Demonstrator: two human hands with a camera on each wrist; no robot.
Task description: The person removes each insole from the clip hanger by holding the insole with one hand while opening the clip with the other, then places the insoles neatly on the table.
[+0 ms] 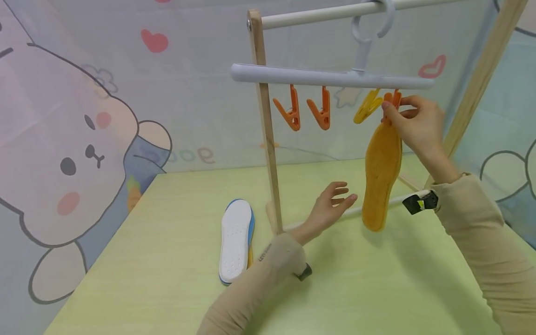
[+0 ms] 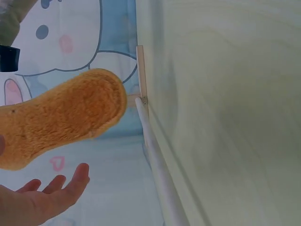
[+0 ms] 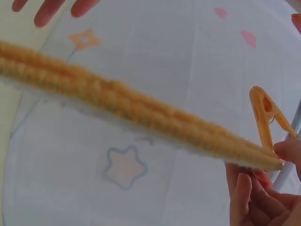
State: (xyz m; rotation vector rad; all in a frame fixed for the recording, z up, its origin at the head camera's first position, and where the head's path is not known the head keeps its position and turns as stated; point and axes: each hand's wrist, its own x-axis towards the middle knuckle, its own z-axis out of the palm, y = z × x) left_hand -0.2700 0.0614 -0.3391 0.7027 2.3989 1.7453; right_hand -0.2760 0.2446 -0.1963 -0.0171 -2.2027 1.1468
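Observation:
A fuzzy mustard-orange insole (image 1: 382,172) hangs upright below the right end of a white hanger (image 1: 301,76). At its top end my right hand (image 1: 423,122) pinches an orange clothespin (image 1: 397,97), fingers and thumb partly covering the clip. The right wrist view shows the insole (image 3: 117,103) edge-on, its tip between thumb and fingers. My left hand (image 1: 326,210) is held lower, left of the insole and apart from it, fingers spread loosely and holding nothing. A yellow clothespin (image 1: 367,107) hangs tilted just beside my right thumb.
Two orange clothespins (image 1: 293,109) hang farther left on the hanger. A wooden rack with a white top rod (image 1: 310,17) bears the hanger's hook. Left of the rack's post (image 1: 268,139), a white insole (image 1: 236,237) lies over blue and yellow ones on the pale green table (image 1: 167,260).

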